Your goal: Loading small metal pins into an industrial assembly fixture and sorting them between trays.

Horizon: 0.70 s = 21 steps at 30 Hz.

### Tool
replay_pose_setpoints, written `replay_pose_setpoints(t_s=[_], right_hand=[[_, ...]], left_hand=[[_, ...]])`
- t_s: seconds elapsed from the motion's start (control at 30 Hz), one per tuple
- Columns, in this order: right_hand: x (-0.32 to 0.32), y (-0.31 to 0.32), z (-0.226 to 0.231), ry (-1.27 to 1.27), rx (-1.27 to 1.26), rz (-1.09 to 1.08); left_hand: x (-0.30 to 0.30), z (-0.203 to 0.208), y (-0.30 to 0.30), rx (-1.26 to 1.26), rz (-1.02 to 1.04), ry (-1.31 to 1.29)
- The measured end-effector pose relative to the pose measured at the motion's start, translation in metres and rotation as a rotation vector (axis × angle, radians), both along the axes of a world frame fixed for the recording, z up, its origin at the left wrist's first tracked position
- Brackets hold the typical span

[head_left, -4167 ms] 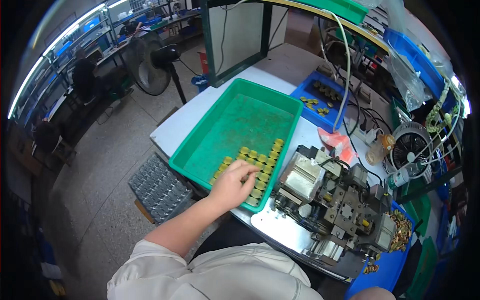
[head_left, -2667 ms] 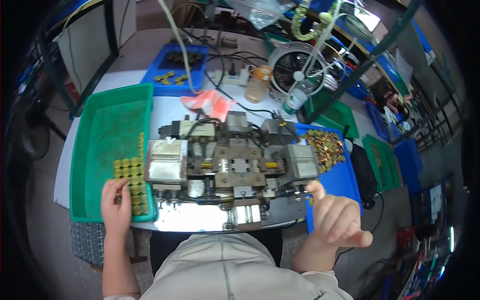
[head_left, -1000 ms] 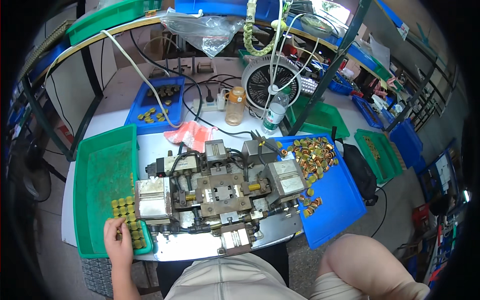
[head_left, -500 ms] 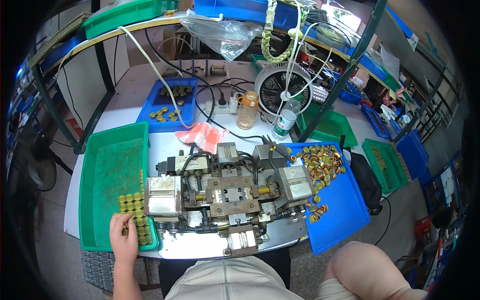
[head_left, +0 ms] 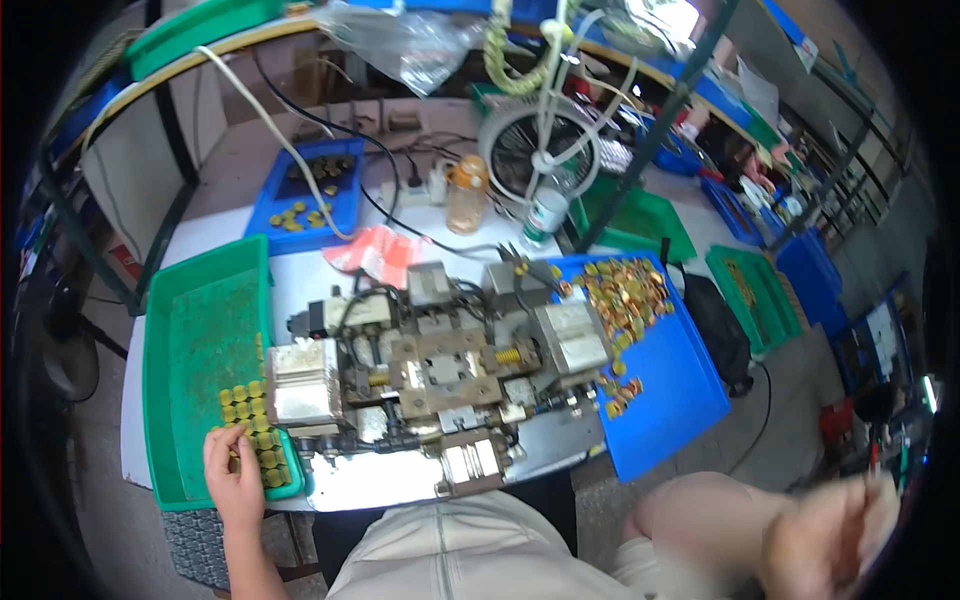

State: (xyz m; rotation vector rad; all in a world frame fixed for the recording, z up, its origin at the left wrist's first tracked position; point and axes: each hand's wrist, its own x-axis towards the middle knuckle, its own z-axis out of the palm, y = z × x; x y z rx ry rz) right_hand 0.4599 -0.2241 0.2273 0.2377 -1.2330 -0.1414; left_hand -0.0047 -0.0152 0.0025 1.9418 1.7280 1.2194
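Across a white workbench [head_left: 300, 285], yellow parts [head_left: 240, 393] lie at one o'clock from the nearer left hand [head_left: 236, 474], curled, its hold unclear. The blurred right hand [head_left: 822, 538], at the left's three o'clock, shows no readable grip.

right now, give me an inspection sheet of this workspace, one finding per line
surface: white table, metal machine on it
job's things: yellow parts in rows in green tray; loose parts heaped in blue tray at right
clutter: crumpled cloth, orange-capped bottle, clear bottle, fan
hands: left hand at the rows, grip unclear; right hand at lower right, blurred
cables: white cable droops behind the machine
surroundings: shelf above; dark bundle and another green tray at right
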Motion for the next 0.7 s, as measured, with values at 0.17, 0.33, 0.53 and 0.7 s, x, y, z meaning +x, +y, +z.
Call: replay_pose_setpoints(t_s=[0.17,0.33,0.53,0.7], right_hand=[[0.036,0.081,-0.086,0.439,-0.929,-1.177],[0.127,0.086,-0.211,0.132,-1.974,-1.321],[0.154,0.073,-0.259,-0.595,-1.758,-1.397],[0.148,0.085,-0.252,-0.716,-1.83,-1.393]], left_hand=[[-0.003,-0.013,0.015,-0.033,-0.044,-0.026],[-0.008,-0.016,0.014,-0.01,-0.02,0.002],[-0.011,-0.018,0.009,-0.03,-0.009,-0.001],[-0.008,-0.014,0.01,-0.046,0.004,-0.015]])
